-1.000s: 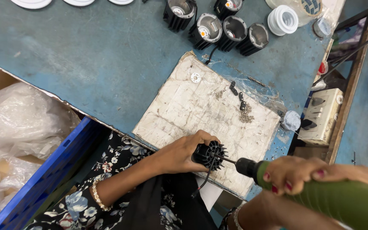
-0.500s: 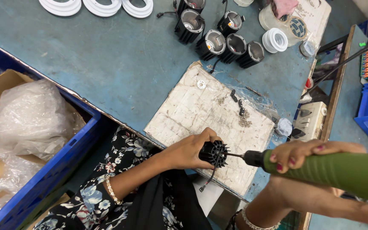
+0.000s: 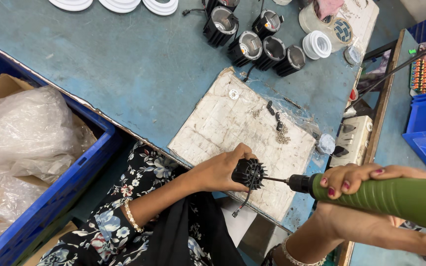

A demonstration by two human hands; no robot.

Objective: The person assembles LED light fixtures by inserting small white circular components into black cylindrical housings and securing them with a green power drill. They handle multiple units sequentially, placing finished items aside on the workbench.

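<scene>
**A:** Head camera, looking down: what is in the person's hands?

**B:** The left hand (image 3: 221,171) wraps its fingers around a black finned round metal lamp housing (image 3: 248,173), pressing it on its side against the near edge of a scuffed white rectangular work board (image 3: 232,125). A thin black wire (image 3: 243,201) dangles from the housing over the table's edge.

**A:** And the other one?

**B:** The right hand (image 3: 366,207) is closed tight around a thick green cylindrical electric screwdriver (image 3: 390,196), red-painted nails showing over its barrel. The slim metal bit (image 3: 274,180) runs level into the centre of the housing's end face.

**A:** What else lies on the worn blue tabletop (image 3: 124,74)?

**B:** Farther back, a cluster of matching black lamp housings (image 3: 252,37) stands open-end up; three white plastic rings (image 3: 119,5) sit at the top edge, with a stack of smaller white rings (image 3: 316,44) to the right. A small pile of loose screws (image 3: 282,133) and a lone washer (image 3: 233,94) rest on the board. A white multi-socket power strip (image 3: 353,140) lies by the table's right edge (just beside the board). A blue plastic crate (image 3: 70,182) holding crumpled clear plastic bags (image 3: 30,133) stands to the left of the person's floral sleeve (image 3: 144,172).
</scene>
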